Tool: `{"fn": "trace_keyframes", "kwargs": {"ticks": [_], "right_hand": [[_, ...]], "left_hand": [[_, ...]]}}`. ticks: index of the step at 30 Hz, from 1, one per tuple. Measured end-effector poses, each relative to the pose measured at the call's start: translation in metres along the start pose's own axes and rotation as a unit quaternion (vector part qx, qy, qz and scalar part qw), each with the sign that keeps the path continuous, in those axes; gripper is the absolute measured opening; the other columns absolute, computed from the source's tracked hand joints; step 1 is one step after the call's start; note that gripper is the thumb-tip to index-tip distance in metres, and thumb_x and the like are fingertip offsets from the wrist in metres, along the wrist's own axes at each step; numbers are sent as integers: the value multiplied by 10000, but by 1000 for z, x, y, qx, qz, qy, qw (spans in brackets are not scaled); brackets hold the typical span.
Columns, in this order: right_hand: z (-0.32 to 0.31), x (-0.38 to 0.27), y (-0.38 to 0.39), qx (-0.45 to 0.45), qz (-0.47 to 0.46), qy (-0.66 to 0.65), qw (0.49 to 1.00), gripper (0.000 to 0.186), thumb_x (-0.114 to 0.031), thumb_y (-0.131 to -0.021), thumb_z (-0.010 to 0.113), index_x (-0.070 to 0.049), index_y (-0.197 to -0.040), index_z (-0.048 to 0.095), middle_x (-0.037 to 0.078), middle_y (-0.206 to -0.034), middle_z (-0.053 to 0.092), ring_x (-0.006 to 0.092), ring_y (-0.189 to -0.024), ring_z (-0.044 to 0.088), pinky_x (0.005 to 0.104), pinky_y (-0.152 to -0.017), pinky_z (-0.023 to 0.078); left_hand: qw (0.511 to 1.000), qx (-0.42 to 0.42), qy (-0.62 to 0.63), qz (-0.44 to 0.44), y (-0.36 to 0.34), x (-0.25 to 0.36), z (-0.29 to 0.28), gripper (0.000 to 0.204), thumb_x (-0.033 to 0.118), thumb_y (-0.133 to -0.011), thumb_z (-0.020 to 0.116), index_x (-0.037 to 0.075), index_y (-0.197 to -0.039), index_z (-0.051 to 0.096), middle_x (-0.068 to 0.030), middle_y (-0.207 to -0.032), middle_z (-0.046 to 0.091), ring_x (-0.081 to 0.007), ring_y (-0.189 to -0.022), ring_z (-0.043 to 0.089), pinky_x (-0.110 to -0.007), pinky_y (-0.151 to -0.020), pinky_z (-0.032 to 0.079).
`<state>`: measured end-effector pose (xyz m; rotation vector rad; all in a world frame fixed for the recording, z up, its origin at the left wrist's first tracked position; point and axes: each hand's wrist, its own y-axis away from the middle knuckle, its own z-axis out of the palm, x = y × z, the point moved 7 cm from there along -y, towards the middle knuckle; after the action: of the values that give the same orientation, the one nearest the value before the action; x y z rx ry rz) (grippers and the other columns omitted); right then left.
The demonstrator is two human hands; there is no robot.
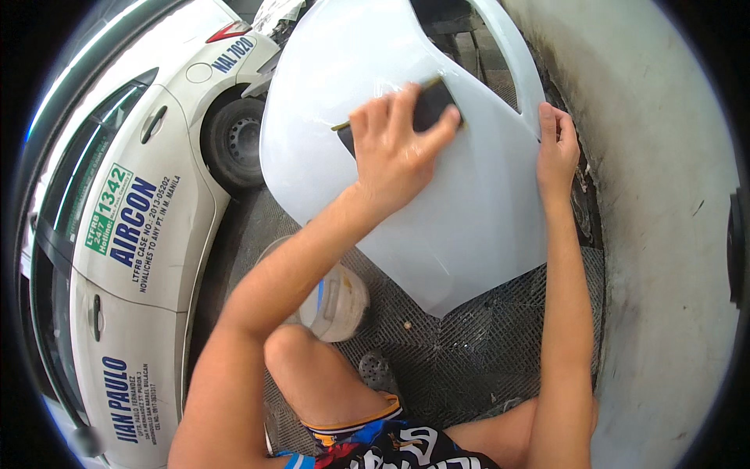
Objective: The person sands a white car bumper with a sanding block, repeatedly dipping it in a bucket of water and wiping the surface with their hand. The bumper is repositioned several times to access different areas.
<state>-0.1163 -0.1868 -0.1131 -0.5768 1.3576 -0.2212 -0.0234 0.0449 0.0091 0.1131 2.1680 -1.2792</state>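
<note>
A large pale white car body panel (484,203) with a window-like opening at its far right is in front of me. Its surface looks wet in places. My left hand (398,144) presses a black sheet of sandpaper (432,108) with yellowish edges against the panel's upper middle; the fingers are bent over it and the thumb points right. At the panel's right edge, beside the window frame, my right hand (557,148) grips the rim, its fingers partly hidden.
A white car (156,227) with lettering on its doors stands to the left, its rear wheel (234,141) close to the panel. Under my left forearm is a whitish bucket (344,301). A pale wall-like surface (664,234) rises on the right. The floor mat (492,336) is dark and ribbed.
</note>
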Motion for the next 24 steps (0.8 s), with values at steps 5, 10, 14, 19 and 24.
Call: {"fn": "trace_keyframes", "kwargs": {"ticks": [5,10,14,19,24], "right_hand": [[1,1,-1,-12,6,-9,1000,636,-614,-974,662,7,-1096,718,119,-1069,710,228,-1018,644,361,-933,499],[0,1,0,-7,0,0,1000,584,-565,-1003,648,1,-1131,716,120,-1107,716,215,-1027,645,345,-943,491],[4,4,0,-34,12,4,999,586,-559,-1067,543,2,-1176,674,60,-1070,679,155,-1007,586,299,-963,459],[1,8,0,-28,27,10,999,599,-574,-1037,590,7,-1134,697,83,-1073,699,184,-1012,610,317,-949,471],[0,10,-2,-32,49,-2,998,628,-597,-1033,581,10,-1152,687,84,-1086,689,176,-1011,597,314,-955,465]], "left_hand": [[986,-19,29,-161,-15,-117,-3,165,253,-870,742,252,-1024,801,-127,-1116,718,-357,-907,651,-510,-732,479],[997,-53,43,-30,33,-78,-28,226,185,-807,793,304,-997,815,-62,-1237,685,-309,-1070,616,-467,-871,446],[990,-75,111,-41,23,-118,2,184,194,-871,732,290,-1002,819,-52,-1187,721,-289,-1120,624,-452,-930,431],[950,-127,108,-262,-37,-184,66,202,302,-918,706,187,-1065,782,-128,-1043,746,-370,-988,676,-491,-893,500],[998,-32,39,-39,58,-60,-13,221,238,-885,735,329,-1080,784,-26,-1238,698,-286,-1076,628,-489,-927,424]]}}
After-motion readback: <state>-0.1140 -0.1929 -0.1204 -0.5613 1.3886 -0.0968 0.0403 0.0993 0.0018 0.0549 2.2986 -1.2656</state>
